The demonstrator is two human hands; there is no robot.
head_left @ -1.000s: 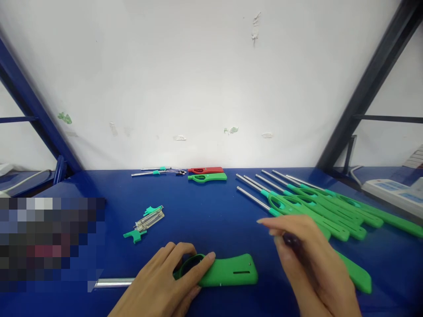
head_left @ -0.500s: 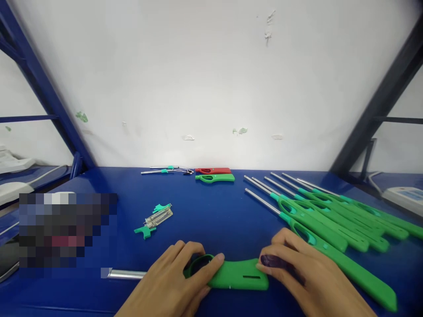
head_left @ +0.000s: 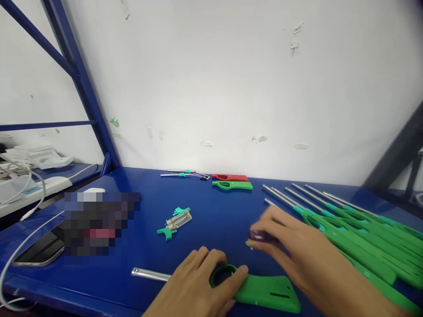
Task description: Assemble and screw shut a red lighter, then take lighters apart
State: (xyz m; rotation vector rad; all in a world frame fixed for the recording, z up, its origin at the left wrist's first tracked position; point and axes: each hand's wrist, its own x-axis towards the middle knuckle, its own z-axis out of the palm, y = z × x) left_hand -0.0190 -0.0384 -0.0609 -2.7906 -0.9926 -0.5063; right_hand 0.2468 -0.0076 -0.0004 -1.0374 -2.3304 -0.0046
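Near the table's front edge lies a green long-necked lighter (head_left: 269, 293), its metal tube (head_left: 153, 274) pointing left. My left hand (head_left: 205, 281) is closed around it at the trigger loop, with the thumb on top, covering the part between tube and handle. A long slot shows in the handle's right half. Raised behind the handle, my right hand (head_left: 280, 237) pinches a small dark purple, shiny object (head_left: 262, 236). Its kind is hidden by the fingers. A tiny pale bit shows at its tip. This hand is apart from the lighter.
Several green lighters (head_left: 350, 251) lie in a row at right. Ahead are small clear and teal parts (head_left: 178, 219); farther back, a red lighter housing (head_left: 231, 177), a green one (head_left: 233, 185) and thin metal tubes (head_left: 175, 175). A phone (head_left: 42, 246) and white cable (head_left: 20, 251) lie left.
My right hand has left the handle's right end and moved up and away with the purple object. My left hand stays on the lighter. The whole view has swung a little left.
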